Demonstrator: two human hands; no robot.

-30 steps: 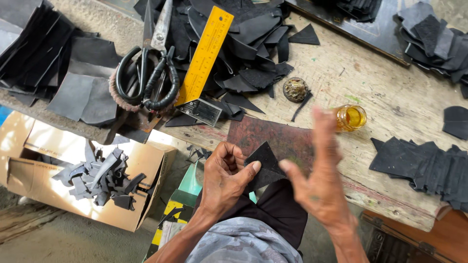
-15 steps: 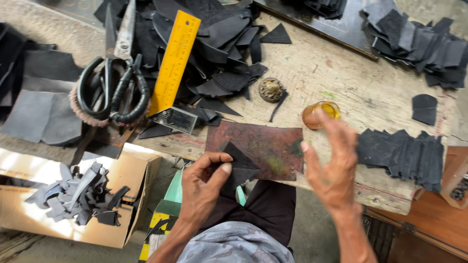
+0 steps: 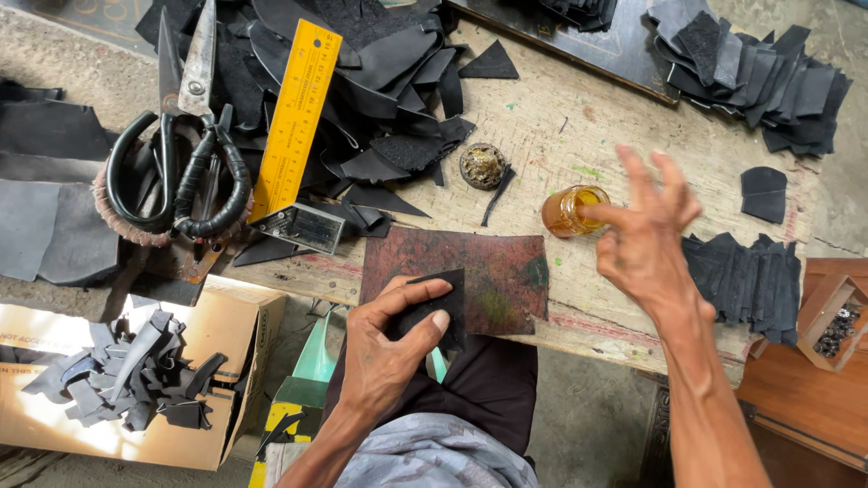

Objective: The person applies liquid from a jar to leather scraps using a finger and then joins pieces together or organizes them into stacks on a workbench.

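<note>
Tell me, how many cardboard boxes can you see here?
2. A large box full of black scraps sits at lower left below the table; a small box of dark bits sits at the right edge. Others may lie out of view.

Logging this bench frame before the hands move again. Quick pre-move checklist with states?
1. Left hand grips the small black leather piece, thumb on top: ok.
2. Piece sits over the dark reddish work mat, near its front edge: ok.
3. Right hand is empty, fingers spread, index fingertip at the small jar of amber liquid: ok.
4. Jar is upright and open on the wooden table: ok; how full it is: cannot tell.
5. Big scissors and yellow ruler lie apart from both hands: ok.
6. Whether a finger is already wetted: cannot tell.
</note>
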